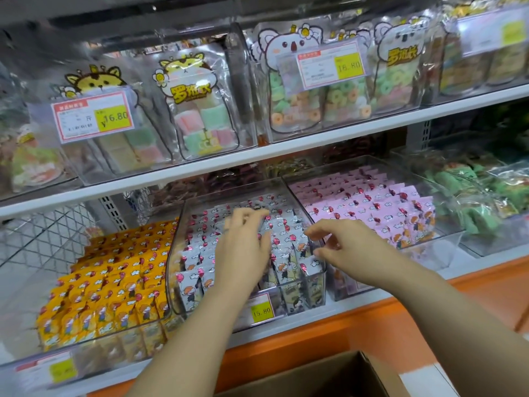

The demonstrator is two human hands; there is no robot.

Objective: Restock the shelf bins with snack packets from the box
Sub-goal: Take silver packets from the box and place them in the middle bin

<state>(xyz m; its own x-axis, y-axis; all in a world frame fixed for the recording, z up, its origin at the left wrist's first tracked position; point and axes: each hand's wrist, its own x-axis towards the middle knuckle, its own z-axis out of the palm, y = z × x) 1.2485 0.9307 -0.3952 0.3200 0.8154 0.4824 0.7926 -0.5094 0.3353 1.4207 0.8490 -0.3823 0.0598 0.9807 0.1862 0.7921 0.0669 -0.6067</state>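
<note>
A clear middle bin [177,247] on the lower shelf [357,303] holds rows of white snack packets [197,255] printed with red balloons and a cartoon figure, standing upright and packed close. Both hands reach into this bin, well apart from each other.

The left hand [243,250] lies palm down over the centre of the bin. Its fingers are loosely spread and bent at the tips, touching the packet tops toward the back rows, with nothing seen gripped.

The right hand [342,247] hovers at the bin's front right corner, its fingers curled toward the thumb just above the packets there. Whether it pinches a packet cannot be told.

Left of the middle bin, touching its wall, a bin is filled with yellow packets [114,279] of the same design. To its right, one is filled with pink packets [369,207], and beyond that lie green packets [469,193]. A yellow price label [262,310] reading 15.80 sits on the middle bin's front.

Below and in front of the bin, at the bottom edge of the view, stands the open cardboard box [332,376]. Its contents are not visible.

On the shelf above the bin hang bags of coloured gummies [200,110].
</note>
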